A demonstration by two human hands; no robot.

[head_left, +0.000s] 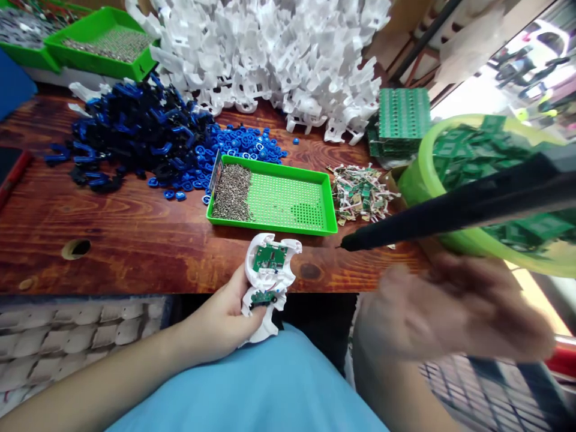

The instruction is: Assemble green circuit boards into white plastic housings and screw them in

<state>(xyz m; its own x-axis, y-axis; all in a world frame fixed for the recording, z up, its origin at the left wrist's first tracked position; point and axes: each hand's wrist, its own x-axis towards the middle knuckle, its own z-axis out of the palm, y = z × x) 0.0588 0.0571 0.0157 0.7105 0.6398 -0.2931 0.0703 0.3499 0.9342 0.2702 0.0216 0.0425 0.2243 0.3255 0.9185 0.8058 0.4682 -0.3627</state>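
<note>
You're gripping white housing (269,282) in left hand (220,321); right hand (450,312) blurred, grip unclear, near black driver (450,210) at 3 o'clock. Keep housing steady.

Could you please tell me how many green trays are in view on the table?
3. One green tray lies mid-table holding screws, one sits at the far left, and one is partly cut off behind it. Others may be hidden.

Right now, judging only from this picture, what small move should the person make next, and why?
Probably bring the black driver tip onto the green board in the white housing. The left hand holds that housing open side up, and the tip hangs just right of it; the right hand is blurred.
</note>
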